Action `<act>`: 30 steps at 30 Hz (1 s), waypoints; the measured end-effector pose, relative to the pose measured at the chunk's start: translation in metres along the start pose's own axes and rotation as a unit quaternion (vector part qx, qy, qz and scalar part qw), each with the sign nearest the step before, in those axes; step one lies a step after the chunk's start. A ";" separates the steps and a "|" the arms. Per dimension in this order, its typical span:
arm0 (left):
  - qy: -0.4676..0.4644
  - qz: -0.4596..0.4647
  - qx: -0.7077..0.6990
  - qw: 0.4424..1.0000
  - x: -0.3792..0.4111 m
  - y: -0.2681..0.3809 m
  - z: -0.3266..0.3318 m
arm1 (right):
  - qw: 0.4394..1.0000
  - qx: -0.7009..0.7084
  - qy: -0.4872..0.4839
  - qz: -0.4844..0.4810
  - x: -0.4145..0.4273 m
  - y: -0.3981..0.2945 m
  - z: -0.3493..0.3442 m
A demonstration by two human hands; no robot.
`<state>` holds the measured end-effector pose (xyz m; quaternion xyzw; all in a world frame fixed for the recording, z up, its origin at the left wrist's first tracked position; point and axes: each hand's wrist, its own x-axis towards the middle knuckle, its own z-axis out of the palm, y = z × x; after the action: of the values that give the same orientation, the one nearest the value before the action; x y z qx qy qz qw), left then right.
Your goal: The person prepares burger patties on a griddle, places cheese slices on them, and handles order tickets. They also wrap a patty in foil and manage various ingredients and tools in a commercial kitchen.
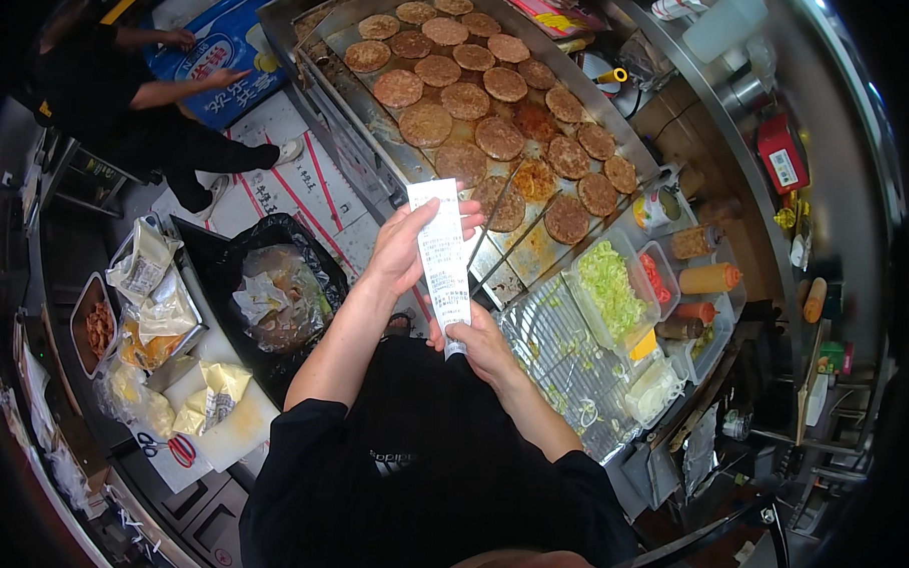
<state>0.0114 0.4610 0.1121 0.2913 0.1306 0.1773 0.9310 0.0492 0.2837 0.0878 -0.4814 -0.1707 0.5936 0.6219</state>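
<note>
A long printed paper receipt point(442, 265) is stretched lengthwise between my two hands. My left hand point(405, 245) pinches its far end, thumb on top and fingers behind the paper. Its near end is held by my right hand point(476, 341), with the thumb pressed across the strip. Just beyond the receipt lies a flat griddle point(407, 143) covered with several browned meat patties point(498, 138). Metal tongs point(505, 244) rest over the griddle's near edge, their arms apart, right of my hands; the near end is hidden behind my right hand.
A black-bagged bin point(285, 293) stands at left, near scissors point(167, 448) and opened food bags point(214, 399). At right, shredded lettuce point(612, 289) and sauce bottles point(710, 278) surround a wire rack point(557, 363). Another person point(101, 91) stands upper left beside a blue chest point(214, 58).
</note>
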 end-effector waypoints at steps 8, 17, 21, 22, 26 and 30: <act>0.016 -0.015 0.019 1.000 -0.004 -0.008 0.003 | 1.000 0.011 0.009 -0.007 -0.003 0.003 0.000; 0.060 -0.019 0.103 0.993 -0.032 -0.057 0.002 | 0.999 0.020 0.046 -0.018 -0.005 0.008 -0.005; 0.067 -0.036 0.117 0.990 -0.039 -0.068 0.007 | 0.998 0.027 0.054 -0.018 -0.005 0.013 -0.009; 0.064 -0.041 0.118 0.990 -0.039 -0.069 0.007 | 0.998 0.028 0.058 -0.017 -0.005 0.013 -0.009; 0.060 -0.041 0.122 0.990 -0.038 -0.068 0.008 | 0.997 0.038 0.061 -0.022 -0.006 0.012 -0.008; 0.060 -0.043 0.122 0.990 -0.037 -0.068 0.009 | 0.997 0.040 0.063 -0.026 -0.006 0.012 -0.009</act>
<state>-0.0019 0.3889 0.0843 0.3855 0.2194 0.1373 0.8857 0.0477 0.2729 0.0763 -0.4881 -0.1197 0.5523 0.6651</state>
